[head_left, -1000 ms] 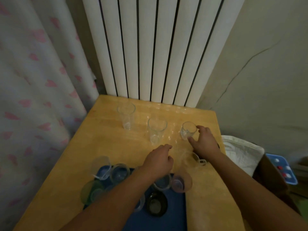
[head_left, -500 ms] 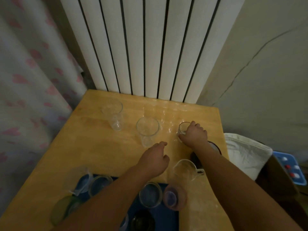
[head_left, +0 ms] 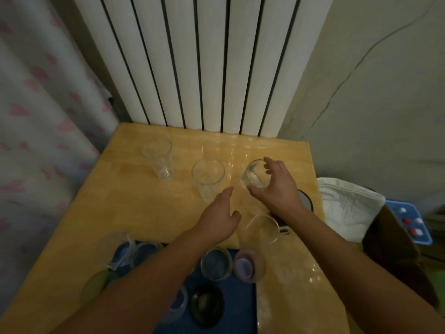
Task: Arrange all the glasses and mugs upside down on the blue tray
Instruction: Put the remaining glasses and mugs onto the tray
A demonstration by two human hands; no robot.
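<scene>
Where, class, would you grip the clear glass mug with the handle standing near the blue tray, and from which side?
Probably by the handle of the clear glass mug, approached from the right: the handle juts out there, the mug stands upright, and the right hand already holds the small clear tumbler.

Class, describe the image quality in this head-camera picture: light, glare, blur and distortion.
Head view: dim, warm light; pale glare streaks on the wooden table near the radiator; wide-angle bending at the edges; the small glass in the right hand looks slightly smeared; clear glasses hard to outline.
</scene>
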